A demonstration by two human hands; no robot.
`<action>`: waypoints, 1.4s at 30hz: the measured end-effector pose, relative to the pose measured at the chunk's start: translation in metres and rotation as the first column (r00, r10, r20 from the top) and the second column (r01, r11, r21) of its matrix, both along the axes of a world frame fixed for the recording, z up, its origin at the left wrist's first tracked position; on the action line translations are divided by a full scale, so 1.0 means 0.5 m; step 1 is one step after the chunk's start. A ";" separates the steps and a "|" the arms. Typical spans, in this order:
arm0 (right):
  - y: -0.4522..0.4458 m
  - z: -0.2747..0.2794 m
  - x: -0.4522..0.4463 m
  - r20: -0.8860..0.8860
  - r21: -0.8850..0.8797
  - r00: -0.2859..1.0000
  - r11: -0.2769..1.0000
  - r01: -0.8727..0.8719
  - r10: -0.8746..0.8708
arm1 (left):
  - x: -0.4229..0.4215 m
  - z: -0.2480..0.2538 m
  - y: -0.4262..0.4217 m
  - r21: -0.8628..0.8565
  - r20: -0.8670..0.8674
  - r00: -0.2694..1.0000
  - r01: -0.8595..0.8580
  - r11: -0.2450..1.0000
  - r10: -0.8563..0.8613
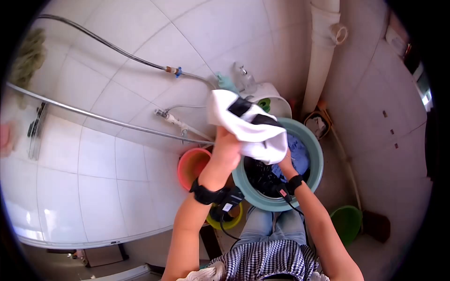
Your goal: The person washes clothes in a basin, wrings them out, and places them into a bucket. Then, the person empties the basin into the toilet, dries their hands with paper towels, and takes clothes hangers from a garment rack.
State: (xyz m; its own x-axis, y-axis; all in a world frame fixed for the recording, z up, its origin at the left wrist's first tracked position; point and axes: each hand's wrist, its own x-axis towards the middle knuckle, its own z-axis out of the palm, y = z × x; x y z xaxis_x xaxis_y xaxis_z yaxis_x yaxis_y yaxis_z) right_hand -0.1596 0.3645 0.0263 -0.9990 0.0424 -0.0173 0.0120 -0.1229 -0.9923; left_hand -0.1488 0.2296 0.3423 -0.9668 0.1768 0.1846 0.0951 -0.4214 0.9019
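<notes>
A white cloth garment with black patches is raised over a teal tub. My left hand is closed on its lower left side, with the fingers partly behind the fabric. At the lower right edge of the cloth, my right hand grips it from below, and its fingertips are hidden. Inside the tub lie blue cloth and dark cloth. Both wrists wear black straps with cabled devices.
A red bucket and a yellow basin stand left of the tub. A green basin is at the right. Behind are a white pipe, a pump bottle and a metal hose.
</notes>
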 end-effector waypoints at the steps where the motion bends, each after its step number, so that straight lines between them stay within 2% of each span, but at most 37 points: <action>1: -0.021 -0.015 0.000 0.094 -0.177 0.979 0.964 0.197 -0.183 | -0.002 -0.019 -0.026 0.010 0.067 0.996 -0.053 0.999 0.052; 2: -0.009 0.046 0.011 0.346 -0.344 0.936 0.919 0.194 -0.068 | -0.006 -0.045 -0.053 0.011 0.136 0.985 -0.111 0.994 0.109; 4: 0.007 0.078 0.020 0.364 -0.697 0.931 0.669 0.259 0.018 | -0.019 -0.113 -0.115 0.078 0.279 0.957 -0.111 0.991 0.085; 6: 0.028 0.064 0.038 0.272 -0.808 0.958 0.563 0.174 0.095 | -0.017 -0.227 -0.160 0.361 0.508 0.861 -0.190 0.913 -0.021; 8: 0.039 0.060 0.061 0.471 -0.821 0.875 0.421 0.387 0.114 | 0.008 -0.341 -0.172 0.327 0.754 0.652 -0.257 0.909 -0.087; 9: 0.040 0.027 0.074 0.502 -0.803 0.857 0.431 0.411 0.117 | 0.022 -0.401 -0.168 0.263 0.829 0.556 -0.298 0.918 -0.057; 10: 0.044 -0.006 0.095 0.375 -0.691 0.927 0.675 0.258 0.029 | 0.037 -0.454 -0.156 0.194 0.892 0.451 -0.330 0.924 -0.026; 12: 0.050 -0.042 0.137 0.256 -0.481 0.967 0.869 0.119 0.010 | 0.057 -0.577 -0.116 0.276 0.870 0.475 -0.246 0.929 -0.132; 13: 0.061 -0.022 0.153 0.193 -0.560 0.979 0.827 0.054 0.067 | 0.062 -0.610 -0.099 0.196 0.920 0.384 -0.283 0.939 -0.077; 14: 0.070 -0.012 0.160 0.220 -0.844 0.957 0.528 0.090 0.189 | 0.063 -0.676 -0.087 0.306 0.910 0.379 -0.344 0.888 -0.168; 15: 0.079 -0.001 0.167 0.250 -0.965 0.918 0.160 0.209 0.307 | 0.054 -0.670 -0.059 0.309 0.888 0.430 -0.289 0.906 -0.165; 16: 0.082 -0.016 0.183 0.278 -0.957 0.910 0.175 0.233 0.308 | 0.043 -0.634 -0.029 0.310 0.860 0.481 -0.232 0.922 -0.168; 18: 0.100 -0.052 0.221 0.362 -0.930 0.835 0.223 0.293 0.414 | 0.046 -0.611 -0.001 0.254 0.833 0.527 -0.097 0.962 -0.167; 19: 0.110 -0.062 0.228 0.430 -0.897 0.785 0.309 0.316 0.447 | 0.034 -0.637 -0.002 0.311 0.819 0.465 0.130 0.942 -0.335; 20: 0.123 -0.063 0.230 0.455 -0.885 0.771 0.321 0.337 0.445 | 0.034 -0.656 0.005 0.452 0.855 0.261 0.050 0.891 -0.448; 22: 0.156 -0.065 0.221 0.580 -0.649 0.721 0.750 0.127 0.380 | 0.050 -0.656 0.007 0.368 0.881 0.318 0.007 0.930 -0.351; 23: 0.165 -0.068 0.216 0.622 -0.618 0.718 0.759 0.204 0.314 | 0.059 -0.691 -0.001 0.373 0.883 0.327 -0.053 0.926 -0.336; 24: 0.177 -0.060 0.207 0.680 -0.503 0.701 0.831 0.236 0.213 | 0.066 -0.724 -0.007 0.377 0.885 0.337 -0.112 0.920 -0.322; 25: 0.185 -0.056 0.187 0.625 -0.531 0.736 0.833 0.156 0.260 | 0.065 -0.717 -0.015 0.275 0.909 0.348 -0.082 0.958 -0.231; 26: 0.195 -0.065 0.167 0.565 -0.556 0.765 0.828 0.075 0.310 | 0.070 -0.729 -0.033 0.354 0.907 0.289 -0.126 0.927 -0.307; 27: 0.199 -0.102 0.163 0.535 -0.532 0.806 0.842 0.087 0.255 | 0.083 -0.735 -0.034 0.368 0.904 0.283 -0.127 0.921 -0.322; 28: 0.190 -0.097 0.147 0.360 -0.625 0.863 0.779 -0.060 0.355 | 0.087 -0.728 -0.036 0.380 0.900 0.281 -0.126 0.917 -0.334; 30: 0.160 -0.114 0.125 0.569 -0.626 0.765 0.762 0.165 0.302 | 0.111 -0.774 -0.058 0.619 0.758 0.296 -0.042 0.784 -0.582; 31: 0.142 -0.111 0.111 0.572 -0.628 0.760 0.761 0.164 0.309 | 0.103 -0.757 -0.060 0.738 0.623 0.351 0.033 0.674 -0.699; 32: 0.122 -0.095 0.093 0.543 -0.634 0.757 0.769 0.085 0.364 | 0.084 -0.675 -0.052 0.460 0.855 0.227 0.083 0.884 -0.466; 33: 0.106 -0.076 0.081 0.514 -0.637 0.749 0.771 0.005 0.419 | 0.091 -0.685 -0.057 0.408 0.851 0.268 0.205 0.889 -0.452; 34: 0.093 -0.057 0.070 0.515 -0.640 0.745 0.769 0.003 0.425 | 0.095 -0.696 -0.060 0.343 0.841 0.311 0.324 0.881 -0.442; 35: 0.083 -0.036 0.056 0.494 -0.612 0.751 0.789 -0.057 0.438 | 0.090 -0.689 -0.062 0.340 0.842 0.314 0.321 0.884 -0.438; 37: 0.070 -0.014 0.038 0.454 -0.545 0.760 0.820 -0.176 0.465 | 0.084 -0.675 -0.062 0.100 0.766 0.516 0.494 0.864 -0.384; 38: 0.069 -0.018 0.037 0.454 -0.546 0.757 0.818 -0.181 0.470 | 0.076 -0.684 -0.060 0.099 0.767 0.518 0.489 0.867 -0.379; 39: 0.073 -0.024 0.036 0.451 -0.552 0.755 0.814 -0.181 0.475 | 0.062 -0.697 -0.054 0.336 0.843 0.277 0.397 0.854 -0.461; 40: 0.080 -0.032 0.037 0.450 -0.558 0.753 0.809 -0.182 0.480 | 0.052 -0.698 -0.046 0.533 0.832 0.029 0.237 0.812 -0.554; 41: 0.085 -0.055 0.040 0.492 -0.514 0.760 0.846 -0.141 0.425 | 0.049 -0.685 -0.031 0.354 0.919 0.085 0.249 0.902 -0.384; 42: 0.090 -0.063 0.042 0.496 -0.514 0.755 0.846 -0.143 0.429 | 0.052 -0.682 -0.027 0.356 0.919 0.082 0.242 0.903 -0.385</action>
State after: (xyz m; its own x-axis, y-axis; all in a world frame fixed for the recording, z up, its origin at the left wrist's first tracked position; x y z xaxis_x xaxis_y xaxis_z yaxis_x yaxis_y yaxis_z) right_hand -0.1387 0.4092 -0.0050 -0.7491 -0.3982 -0.5294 0.6618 -0.4133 -0.6255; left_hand -0.1226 0.2163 0.0015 -0.2154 0.5670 -0.7950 -0.9660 -0.2429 0.0885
